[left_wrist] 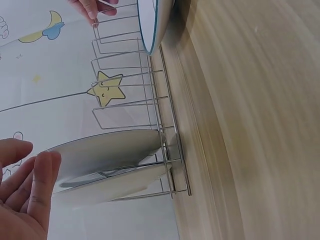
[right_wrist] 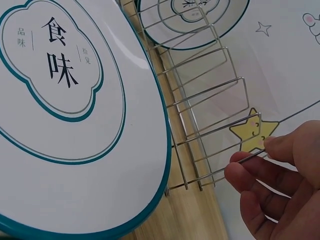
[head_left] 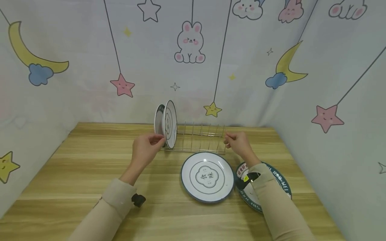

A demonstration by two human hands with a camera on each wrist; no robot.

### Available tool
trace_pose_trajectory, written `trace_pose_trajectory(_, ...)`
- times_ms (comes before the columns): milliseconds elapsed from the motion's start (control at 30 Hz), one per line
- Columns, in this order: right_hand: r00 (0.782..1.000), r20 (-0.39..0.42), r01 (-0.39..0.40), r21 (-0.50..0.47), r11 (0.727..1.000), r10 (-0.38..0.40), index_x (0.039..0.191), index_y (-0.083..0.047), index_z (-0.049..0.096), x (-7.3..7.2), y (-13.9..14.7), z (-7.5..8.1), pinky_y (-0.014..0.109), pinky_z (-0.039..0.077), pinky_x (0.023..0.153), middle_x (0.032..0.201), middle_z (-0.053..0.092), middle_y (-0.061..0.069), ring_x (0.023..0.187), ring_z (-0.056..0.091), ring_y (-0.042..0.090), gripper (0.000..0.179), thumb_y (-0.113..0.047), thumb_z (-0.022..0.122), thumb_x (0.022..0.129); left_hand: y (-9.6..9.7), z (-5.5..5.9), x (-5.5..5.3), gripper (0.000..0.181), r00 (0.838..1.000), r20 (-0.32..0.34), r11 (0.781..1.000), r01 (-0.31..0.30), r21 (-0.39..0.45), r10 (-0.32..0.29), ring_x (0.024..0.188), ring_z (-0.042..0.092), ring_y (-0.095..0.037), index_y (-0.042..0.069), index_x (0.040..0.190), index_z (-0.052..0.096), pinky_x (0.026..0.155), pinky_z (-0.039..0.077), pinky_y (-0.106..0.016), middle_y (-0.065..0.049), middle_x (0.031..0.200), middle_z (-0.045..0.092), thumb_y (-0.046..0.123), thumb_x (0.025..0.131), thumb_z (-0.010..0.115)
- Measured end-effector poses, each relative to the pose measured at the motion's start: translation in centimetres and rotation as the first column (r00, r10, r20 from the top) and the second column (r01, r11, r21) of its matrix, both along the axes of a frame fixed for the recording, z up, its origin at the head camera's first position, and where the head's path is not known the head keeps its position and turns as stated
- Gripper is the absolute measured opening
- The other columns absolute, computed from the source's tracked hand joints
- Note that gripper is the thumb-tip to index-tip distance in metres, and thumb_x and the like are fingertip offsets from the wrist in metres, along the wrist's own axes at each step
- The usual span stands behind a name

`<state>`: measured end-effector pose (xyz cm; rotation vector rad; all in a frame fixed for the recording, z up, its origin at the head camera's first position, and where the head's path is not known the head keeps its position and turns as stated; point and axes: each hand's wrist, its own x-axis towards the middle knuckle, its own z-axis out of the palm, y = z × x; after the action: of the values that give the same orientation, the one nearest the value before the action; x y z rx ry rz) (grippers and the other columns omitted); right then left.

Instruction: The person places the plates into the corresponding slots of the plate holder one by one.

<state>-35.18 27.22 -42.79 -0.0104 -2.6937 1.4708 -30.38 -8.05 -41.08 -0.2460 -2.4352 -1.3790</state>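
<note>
A wire dish rack [head_left: 200, 134] stands at the back of the table with two plates upright at its left end. My left hand [head_left: 146, 149] is beside the front upright plate [head_left: 170, 124]. In the left wrist view its fingers [left_wrist: 42, 182] are apart and lie near that plate's rim; contact is unclear. The rear upright plate [head_left: 158, 118] is partly hidden. At the rack's right end, my right hand [head_left: 238, 144] pinches an end wire between thumb and fingers, as the right wrist view shows. A white plate with a blue-green rim [head_left: 208, 177] lies flat before the rack.
A plate with a dark green patterned rim [head_left: 281, 179] lies at the right, partly under my right forearm and sleeve. The wooden table [head_left: 75, 180] meets a cartoon-printed curtain [head_left: 144, 63] behind and at both sides.
</note>
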Motion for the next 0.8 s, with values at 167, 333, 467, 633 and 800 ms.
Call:
trace_pose_trajectory(167,1.000,-0.003,-0.006,-0.007,1.000,0.006,0.129,0.001,0.061,0.0,0.0,-0.1,0.052,0.056,0.083,0.095,0.069,0.018,0.076,0.068,0.023,0.030,-0.009,0.057,0.101,-0.2,-0.1,0.8,0.018,0.994,0.071,0.995,0.083,0.056,-0.087,0.072,0.071,-0.021,0.003,0.104,0.075,0.059,0.058,-0.028,-0.008,0.089,0.074,0.015,0.090,0.072)
trace_pose_trajectory(333,1.000,-0.002,-0.002,0.000,1.000,0.002,0.130,0.001,0.061,0.1,0.0,-0.2,0.052,0.056,0.082,0.095,0.069,0.017,0.076,0.069,0.023,0.031,-0.010,0.057,0.101,-0.2,-0.4,1.2,0.022,0.978,0.106,0.982,0.173,0.083,-0.181,0.074,0.070,-0.019,0.001,0.110,0.072,0.062,0.060,-0.029,-0.012,0.094,0.074,0.012,0.091,0.072)
trace_pose_trajectory(467,1.000,-0.006,-0.004,0.001,1.000,0.004,0.130,0.001,0.061,0.1,0.0,-0.1,0.052,0.056,0.082,0.096,0.069,0.018,0.076,0.068,0.022,0.031,-0.010,0.056,0.101,-0.1,-0.7,1.4,0.026,0.962,0.129,0.967,0.229,0.108,-0.242,0.079,0.071,-0.023,0.000,0.114,0.070,0.065,0.060,-0.031,-0.013,0.096,0.073,0.012,0.092,0.071)
trace_pose_trajectory(633,1.000,-0.003,-0.006,-0.016,1.000,0.006,0.130,0.001,0.061,0.0,0.1,0.0,0.053,0.056,0.083,0.096,0.069,0.019,0.076,0.069,0.023,0.031,-0.009,0.057,0.101,0.2,-1.2,1.5,0.029,0.942,0.164,0.952,0.269,0.146,-0.291,0.086,0.071,-0.030,-0.001,0.117,0.068,0.068,0.060,-0.031,-0.013,0.099,0.073,0.014,0.093,0.070)
trace_pose_trajectory(800,1.000,-0.007,-0.007,0.006,1.000,0.007,0.128,0.002,0.062,0.1,0.0,0.0,0.050,0.058,0.080,0.095,0.070,0.018,0.077,0.069,0.024,0.030,-0.010,0.057,0.101,0.7,-1.9,1.7,0.033,0.918,0.219,0.937,0.292,0.193,-0.331,0.092,0.070,-0.032,0.000,0.121,0.066,0.071,0.061,-0.031,-0.016,0.105,0.072,0.019,0.095,0.068)
